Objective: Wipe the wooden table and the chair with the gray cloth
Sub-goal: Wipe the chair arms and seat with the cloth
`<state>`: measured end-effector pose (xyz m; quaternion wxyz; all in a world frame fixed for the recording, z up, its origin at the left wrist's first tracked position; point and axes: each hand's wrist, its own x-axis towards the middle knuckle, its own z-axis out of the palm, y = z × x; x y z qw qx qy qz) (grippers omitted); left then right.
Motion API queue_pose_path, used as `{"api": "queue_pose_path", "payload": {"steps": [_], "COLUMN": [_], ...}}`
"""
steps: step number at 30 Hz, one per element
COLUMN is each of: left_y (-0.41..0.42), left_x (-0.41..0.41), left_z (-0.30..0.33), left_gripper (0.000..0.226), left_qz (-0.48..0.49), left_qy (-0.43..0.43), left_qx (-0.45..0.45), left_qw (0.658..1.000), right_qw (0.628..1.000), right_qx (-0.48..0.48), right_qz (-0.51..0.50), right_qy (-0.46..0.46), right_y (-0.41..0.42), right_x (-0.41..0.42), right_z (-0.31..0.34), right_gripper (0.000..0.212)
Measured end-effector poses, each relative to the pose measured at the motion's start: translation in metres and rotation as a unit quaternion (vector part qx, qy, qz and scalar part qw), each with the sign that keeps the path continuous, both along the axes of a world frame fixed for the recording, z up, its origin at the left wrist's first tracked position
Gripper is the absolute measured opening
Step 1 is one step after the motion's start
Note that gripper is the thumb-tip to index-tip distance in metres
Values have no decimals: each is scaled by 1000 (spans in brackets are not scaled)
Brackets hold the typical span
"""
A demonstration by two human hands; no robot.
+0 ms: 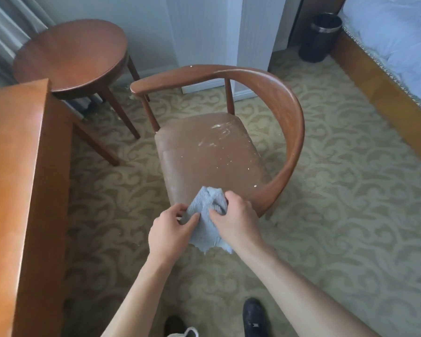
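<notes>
The gray cloth (206, 222) is bunched between both hands just in front of the chair's near seat edge. My left hand (171, 233) pinches its left side and my right hand (233, 218) grips its right side. The wooden chair (289, 122) has a curved back rail and a brown padded seat (204, 154) with white smears and crumbs toward the back and right. The round wooden table (71, 54) stands at the far left, behind the chair.
A wooden desk (17, 178) fills the left edge. A bed with a wooden frame (379, 88) runs along the right. A black waste bin (320, 37) stands at the back. Patterned carpet surrounds the chair. My shoes (254, 317) are at the bottom.
</notes>
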<state>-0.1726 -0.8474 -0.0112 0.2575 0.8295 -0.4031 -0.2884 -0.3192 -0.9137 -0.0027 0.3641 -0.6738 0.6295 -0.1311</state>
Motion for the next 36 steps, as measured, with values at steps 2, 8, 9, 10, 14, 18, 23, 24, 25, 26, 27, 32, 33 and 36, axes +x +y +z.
{"api": "queue_pose_path", "payload": {"steps": [2,8,9,10,14,18,23,24,25,26,27,32,33,36], "left_y": [8,29,32,34,29,4,-18,-19,-19,-17,-15,-11,-11,-8], "left_x": [-5,23,30,36,51,42,18,14,9,4,0,-1,-1,4], "left_z": [-4,-11,-13,-15,-22,-24,-27,-29,-30,-32,-33,-36,-36,-40], "left_gripper": [15,11,6,3,15,25,43,44,47,49,52,56,55,51], "left_qz": [3,12,18,28,133,26,-32,-41,-57,-75,-87,-60,-58,-69], "left_qy": [-80,-123,-97,-65,62,-3,28,21,6,-19,-47,-66,-63,-76], "left_qx": [31,-7,-7,-3,16,51,27,30,39,52,61,36,35,31], "left_qw": [996,992,995,997,989,998,999,998,998,996,993,995,996,994], "right_qw": [997,970,959,947,922,920,935,933,929,925,922,934,939,942], "right_qx": [-13,-151,-171,-171,-102,-139,-193,-198,-207,-210,-209,-189,-180,-169], "right_qz": [61,159,203,256,344,317,225,209,193,181,173,150,160,199], "right_qy": [53,102,101,95,143,186,194,216,240,260,276,263,246,209], "right_y": [8,20,22,27,59,62,21,5,-13,-29,-42,-17,5,70], "right_x": [1,34,42,50,75,79,12,-6,-26,-44,-59,-38,-18,40], "right_z": [-9,-11,-12,-14,-33,-38,-42,-42,-43,-45,-45,-47,-47,-53], "right_gripper": [38,62,64,60,60,57,34,39,44,48,50,36,37,61]}}
